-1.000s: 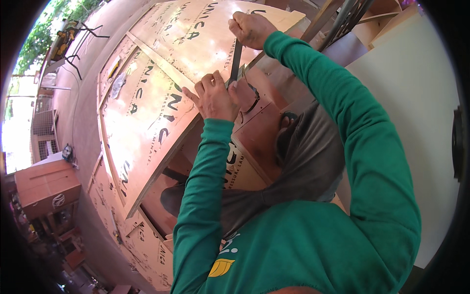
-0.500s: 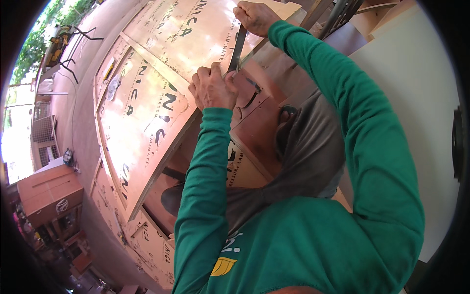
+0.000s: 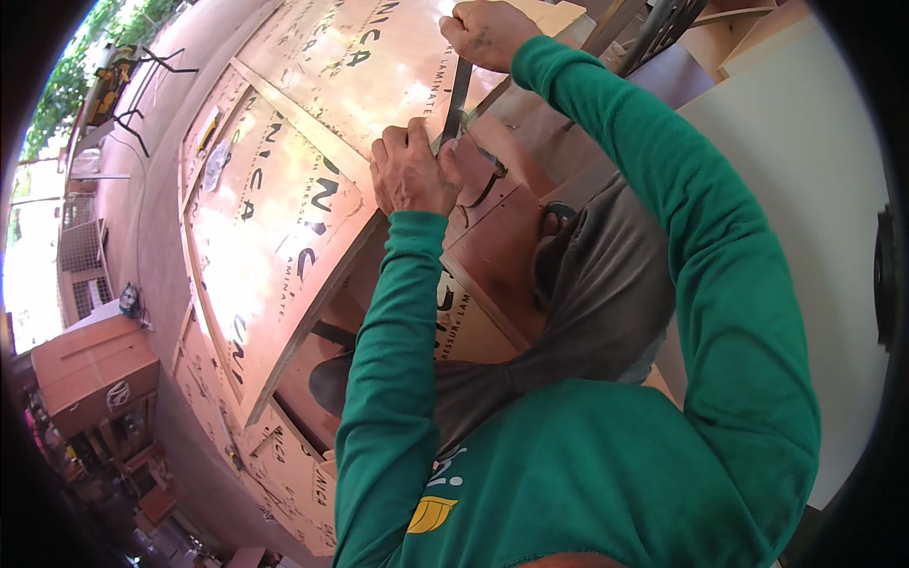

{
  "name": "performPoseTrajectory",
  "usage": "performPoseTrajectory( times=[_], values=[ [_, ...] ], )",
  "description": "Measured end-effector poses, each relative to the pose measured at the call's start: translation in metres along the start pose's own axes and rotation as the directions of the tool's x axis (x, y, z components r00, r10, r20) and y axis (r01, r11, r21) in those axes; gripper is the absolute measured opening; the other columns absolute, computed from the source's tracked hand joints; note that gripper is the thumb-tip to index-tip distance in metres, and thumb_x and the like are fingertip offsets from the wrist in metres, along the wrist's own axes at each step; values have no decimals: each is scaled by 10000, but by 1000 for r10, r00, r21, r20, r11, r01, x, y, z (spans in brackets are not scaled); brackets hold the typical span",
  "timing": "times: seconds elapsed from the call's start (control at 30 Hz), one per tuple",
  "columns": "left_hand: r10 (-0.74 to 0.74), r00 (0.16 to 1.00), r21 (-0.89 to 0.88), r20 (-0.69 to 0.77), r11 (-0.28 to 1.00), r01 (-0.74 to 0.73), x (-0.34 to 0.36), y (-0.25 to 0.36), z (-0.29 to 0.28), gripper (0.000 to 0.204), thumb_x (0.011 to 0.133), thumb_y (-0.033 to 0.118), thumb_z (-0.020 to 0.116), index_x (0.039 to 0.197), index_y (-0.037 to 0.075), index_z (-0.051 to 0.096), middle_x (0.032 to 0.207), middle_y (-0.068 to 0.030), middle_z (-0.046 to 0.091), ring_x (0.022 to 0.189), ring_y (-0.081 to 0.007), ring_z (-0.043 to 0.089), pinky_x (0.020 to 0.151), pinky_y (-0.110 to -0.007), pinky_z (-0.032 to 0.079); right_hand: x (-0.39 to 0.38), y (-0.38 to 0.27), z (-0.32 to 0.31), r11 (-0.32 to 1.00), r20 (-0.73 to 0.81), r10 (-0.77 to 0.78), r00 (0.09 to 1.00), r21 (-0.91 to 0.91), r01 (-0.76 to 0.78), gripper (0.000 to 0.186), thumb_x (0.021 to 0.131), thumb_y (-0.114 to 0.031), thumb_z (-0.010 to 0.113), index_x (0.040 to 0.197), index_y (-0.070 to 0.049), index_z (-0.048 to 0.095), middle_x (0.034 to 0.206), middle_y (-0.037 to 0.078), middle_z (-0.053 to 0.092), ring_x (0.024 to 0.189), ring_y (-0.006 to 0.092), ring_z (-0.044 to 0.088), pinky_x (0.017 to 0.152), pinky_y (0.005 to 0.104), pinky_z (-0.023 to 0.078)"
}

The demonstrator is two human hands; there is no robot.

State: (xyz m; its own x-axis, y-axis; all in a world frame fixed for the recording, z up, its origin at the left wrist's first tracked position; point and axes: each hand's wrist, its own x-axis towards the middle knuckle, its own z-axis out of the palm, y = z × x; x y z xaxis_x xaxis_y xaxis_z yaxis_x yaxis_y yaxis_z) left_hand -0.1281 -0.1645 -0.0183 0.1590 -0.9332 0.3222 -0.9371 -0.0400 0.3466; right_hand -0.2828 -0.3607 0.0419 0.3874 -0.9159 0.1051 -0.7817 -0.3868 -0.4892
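Note:
A dark flat strip (image 3: 459, 95) lies slantwise along the edge of a printed laminate-faced panel (image 3: 284, 180). My right hand (image 3: 490, 34) is closed round its far end. At the near end, my left hand (image 3: 413, 172) has bent fingers over the panel, with the thumb against the strip. Whether the strip is a file, a blade or a trim piece cannot be made out. A thin dark curved piece (image 3: 492, 175) shows just right of the left hand, below the panel's edge.
Light wooden battens (image 3: 294, 114) cross the panel. A yellow-and-black cutter (image 3: 209, 131) and a clear plastic piece (image 3: 217, 166) lie on it. My trousered leg (image 3: 606, 275) is at its right, beside a large pale board (image 3: 786, 180). A brown box (image 3: 95, 369) stands at left.
My right hand has shifted slightly left and away from me along with the strip. The left hand stays nearly in place.

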Motion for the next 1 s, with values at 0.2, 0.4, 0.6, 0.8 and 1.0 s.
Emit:
performPoseTrajectory(
  times=[0.2,0.4,0.6,0.8,1.0],
  values=[
    [36,999,-24,-10,999,-37,0,-3,0,494,927,325,841,1347,92,725,1160,-145,664,1128,-370,642,935,-505,561,-12,-18,3,986,-122,-158,980,30,163,471,1134,-466,484,1067,-59,711,906,213,787,911,465,750,882,585,579],
    [48,999,-3,-3,999,-48,0,-2,4,495,936,317,826,1357,80,715,1169,-146,658,1128,-376,636,944,-508,555,-13,-11,3,988,-143,-148,979,18,152,470,1140,-477,494,1066,-65,709,898,221,781,892,474,744,861,583,575],
    [23,999,14,-22,1000,-23,-2,0,4,485,917,274,843,1340,73,717,1152,-158,648,1122,-381,628,947,-507,551,0,14,18,978,-159,-158,975,113,177,497,1141,-483,479,1089,-56,727,923,225,786,907,469,749,881,570,577],
    [4,1000,9,-12,1000,-3,-3,3,5,461,895,226,861,1305,66,723,1149,-157,646,1123,-378,629,959,-505,545,7,35,32,975,-182,-195,964,69,210,394,1112,-389,565,971,-35,668,908,253,726,907,491,704,841,569,543],
    [-1,1000,29,-31,1000,2,-1,4,8,443,912,287,864,1275,74,726,1147,-158,642,1126,-384,624,963,-506,541,-2,55,29,975,-167,-186,968,93,203,481,1138,-444,477,1044,-28,699,938,274,743,931,511,713,867,580,556]
  ],
)
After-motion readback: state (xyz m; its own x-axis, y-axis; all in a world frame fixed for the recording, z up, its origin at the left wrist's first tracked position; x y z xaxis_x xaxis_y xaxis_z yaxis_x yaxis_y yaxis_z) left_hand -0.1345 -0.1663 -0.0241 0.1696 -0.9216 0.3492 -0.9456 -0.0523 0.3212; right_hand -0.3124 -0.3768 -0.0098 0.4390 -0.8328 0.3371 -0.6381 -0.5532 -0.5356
